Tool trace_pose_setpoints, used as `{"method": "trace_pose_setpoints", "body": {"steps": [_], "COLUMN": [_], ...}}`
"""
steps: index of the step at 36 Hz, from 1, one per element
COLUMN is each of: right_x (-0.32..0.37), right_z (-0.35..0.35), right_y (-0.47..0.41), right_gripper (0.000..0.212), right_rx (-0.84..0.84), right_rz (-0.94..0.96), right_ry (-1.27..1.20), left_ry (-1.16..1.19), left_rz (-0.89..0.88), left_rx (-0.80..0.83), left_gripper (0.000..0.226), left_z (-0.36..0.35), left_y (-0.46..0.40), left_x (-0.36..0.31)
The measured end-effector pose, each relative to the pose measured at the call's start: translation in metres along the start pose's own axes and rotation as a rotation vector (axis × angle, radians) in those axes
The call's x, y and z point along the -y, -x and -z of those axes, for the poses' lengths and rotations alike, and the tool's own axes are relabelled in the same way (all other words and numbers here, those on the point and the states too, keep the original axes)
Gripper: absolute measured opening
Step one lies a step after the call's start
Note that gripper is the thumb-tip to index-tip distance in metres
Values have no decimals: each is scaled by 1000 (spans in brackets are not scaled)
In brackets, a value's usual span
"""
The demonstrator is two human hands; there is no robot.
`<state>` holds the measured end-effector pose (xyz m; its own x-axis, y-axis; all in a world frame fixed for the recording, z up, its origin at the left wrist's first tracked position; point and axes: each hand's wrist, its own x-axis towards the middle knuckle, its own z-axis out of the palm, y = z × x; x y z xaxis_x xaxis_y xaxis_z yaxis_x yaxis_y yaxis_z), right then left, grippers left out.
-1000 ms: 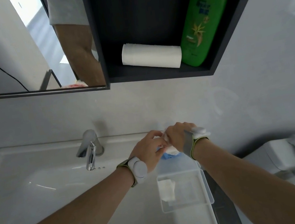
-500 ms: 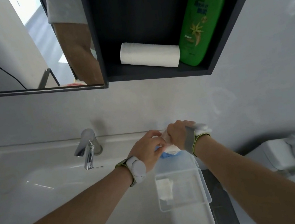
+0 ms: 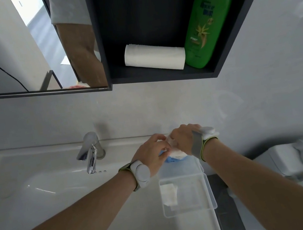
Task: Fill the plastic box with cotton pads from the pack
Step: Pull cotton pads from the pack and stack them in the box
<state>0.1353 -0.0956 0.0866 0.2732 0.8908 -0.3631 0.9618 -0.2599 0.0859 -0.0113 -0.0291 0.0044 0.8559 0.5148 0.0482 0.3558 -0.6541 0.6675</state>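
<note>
- Cotton pads pack (image 3: 175, 154) sits at 12 o'clock of the plastic box (image 3: 188, 195), gripped by the right hand (image 3: 185, 139).
- Left hand (image 3: 153, 154) keeps pinching at its opening; nothing new has reached the box since a second ago, so filling has barely begun.

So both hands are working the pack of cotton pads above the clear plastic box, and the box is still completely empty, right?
Not quite. The head view shows the plastic box already holds some cotton pads at its left side. Both the left hand and right hand do grip the pack.
</note>
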Motion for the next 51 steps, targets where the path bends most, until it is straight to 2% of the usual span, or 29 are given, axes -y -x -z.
{"method": "trace_pose_setpoints", "body": {"steps": [10,14,28,37,41,51], "right_x": [2,-1,-32,-40,-40,-35], "right_z": [9,2,-13,-18,-20,-14], "right_y": [9,8,7,12,12,15], "right_gripper": [27,26,23,32,25,22], "right_rx": [-14,-141,-261,-287,-276,-203], "right_rz": [22,40,-110,-131,-123,-79], "right_ry": [28,36,-417,-692,-727,-721], "left_ry": [-2,-1,-5,9,15,-11], "left_rz": [28,31,22,67,48,28], "left_rx": [5,9,-10,-32,-32,9], "left_gripper": [7,5,6,28,41,49], "left_z": [-1,-1,-3,-2,-2,-2], "left_y": [1,-1,0,2,1,1], "left_x": [-3,0,2,-4,-5,-7]}}
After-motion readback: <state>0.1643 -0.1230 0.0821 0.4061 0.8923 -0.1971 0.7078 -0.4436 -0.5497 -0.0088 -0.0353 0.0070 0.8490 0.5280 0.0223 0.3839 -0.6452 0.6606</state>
